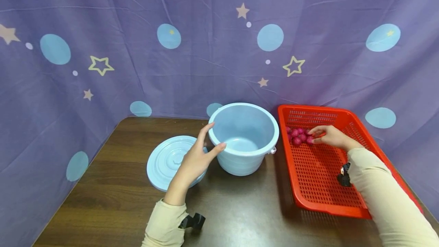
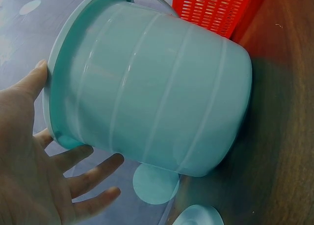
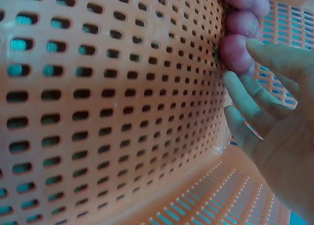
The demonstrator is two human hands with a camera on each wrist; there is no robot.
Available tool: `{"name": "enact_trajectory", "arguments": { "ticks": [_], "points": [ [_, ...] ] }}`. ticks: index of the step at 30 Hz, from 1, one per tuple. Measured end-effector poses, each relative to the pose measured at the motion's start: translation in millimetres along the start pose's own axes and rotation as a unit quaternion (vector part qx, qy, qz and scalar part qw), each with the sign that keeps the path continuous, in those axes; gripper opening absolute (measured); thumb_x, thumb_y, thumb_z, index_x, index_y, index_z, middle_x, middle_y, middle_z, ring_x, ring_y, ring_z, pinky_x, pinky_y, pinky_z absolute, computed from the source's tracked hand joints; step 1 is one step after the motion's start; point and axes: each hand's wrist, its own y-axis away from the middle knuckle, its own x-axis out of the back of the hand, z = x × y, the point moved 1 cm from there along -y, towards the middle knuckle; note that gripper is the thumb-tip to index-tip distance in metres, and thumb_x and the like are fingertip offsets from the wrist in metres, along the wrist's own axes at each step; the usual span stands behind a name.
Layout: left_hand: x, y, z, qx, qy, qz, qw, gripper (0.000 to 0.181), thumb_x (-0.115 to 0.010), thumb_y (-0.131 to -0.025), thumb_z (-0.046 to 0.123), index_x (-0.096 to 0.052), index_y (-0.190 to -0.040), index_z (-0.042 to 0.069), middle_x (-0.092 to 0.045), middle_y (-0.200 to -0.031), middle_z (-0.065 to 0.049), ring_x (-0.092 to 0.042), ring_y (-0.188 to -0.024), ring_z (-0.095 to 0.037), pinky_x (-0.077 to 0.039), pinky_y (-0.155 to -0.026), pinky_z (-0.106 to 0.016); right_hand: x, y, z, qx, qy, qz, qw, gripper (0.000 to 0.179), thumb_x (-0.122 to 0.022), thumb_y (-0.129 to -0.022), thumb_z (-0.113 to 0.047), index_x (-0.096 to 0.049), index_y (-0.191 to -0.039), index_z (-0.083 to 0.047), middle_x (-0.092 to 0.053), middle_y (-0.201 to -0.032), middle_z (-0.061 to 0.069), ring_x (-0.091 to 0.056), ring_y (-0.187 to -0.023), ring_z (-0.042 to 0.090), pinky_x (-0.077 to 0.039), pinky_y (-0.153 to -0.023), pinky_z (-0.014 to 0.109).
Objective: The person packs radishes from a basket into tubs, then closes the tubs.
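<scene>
A pale blue bucket (image 1: pixel 240 163) stands upright on the table. My left hand (image 1: pixel 199 157) is at its left side, thumb and forefinger spread wide and touching the rim; the other fingers extend loosely beside the wall in the left wrist view. Inside a red perforated basket (image 1: pixel 326 207), several small round magenta balls (image 1: pixel 297 137) lie clustered at the far left; their exact kind is unclear. My right hand (image 1: pixel 330 136) reaches into the basket. In the right wrist view its loosely extended fingers and thumb touch the nearest ball (image 3: pixel 236 54), which still sits against the others.
A pale blue round lid (image 1: pixel 164 163) lies on the brown wooden table (image 1: pixel 103 186), left of the bucket and partly behind my left forearm. A purple curtain (image 1: pixel 205 68) with stars and dots hangs behind the table. The basket's raised rim surrounds my right hand.
</scene>
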Motion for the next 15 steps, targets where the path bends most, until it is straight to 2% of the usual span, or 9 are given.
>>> {"name": "enact_trajectory", "arguments": {
  "ticks": [5,8,15],
  "points": [
    [-0.7,-0.8,-0.8,-0.004,0.002,0.0,1.0,0.074,-0.059,-0.087,0.07,-0.02,-0.149,0.056,-0.055,-0.134,-0.009,-0.054,-0.123,-0.03,-0.041,-0.095,-0.06,-3.7,-2.0,-1.6,-0.021,0.01,-0.017,0.9996,0.033,-0.072,-0.088,-0.007,-0.064,-0.115,0.009,-0.061,-0.116,0.031,-0.057,-0.106,0.046,-0.049,-0.083,0.051],
    [-1.1,-1.7,-1.2,-0.004,0.0,0.002,1.0,0.074,-0.06,-0.087,0.069,-0.021,-0.149,0.056,-0.055,-0.133,-0.009,-0.054,-0.122,-0.032,-0.04,-0.095,-0.06,-5.1,-2.6,-2.4,-0.035,0.011,-0.02,0.9991,0.032,-0.071,-0.088,-0.007,-0.063,-0.115,0.009,-0.061,-0.115,0.03,-0.057,-0.103,0.043,-0.049,-0.081,0.048],
    [0.1,-0.8,-2.7,0.0,-0.001,0.002,1.0,0.077,-0.058,-0.084,0.074,-0.02,-0.149,0.057,-0.054,-0.135,-0.009,-0.054,-0.123,-0.03,-0.041,-0.096,-0.06,-6.8,-4.9,-1.3,-0.036,0.012,-0.012,0.9992,0.03,-0.072,-0.086,-0.006,-0.064,-0.112,0.008,-0.063,-0.107,0.025,-0.057,-0.095,0.035,-0.047,-0.076,0.041]
  ]
}}
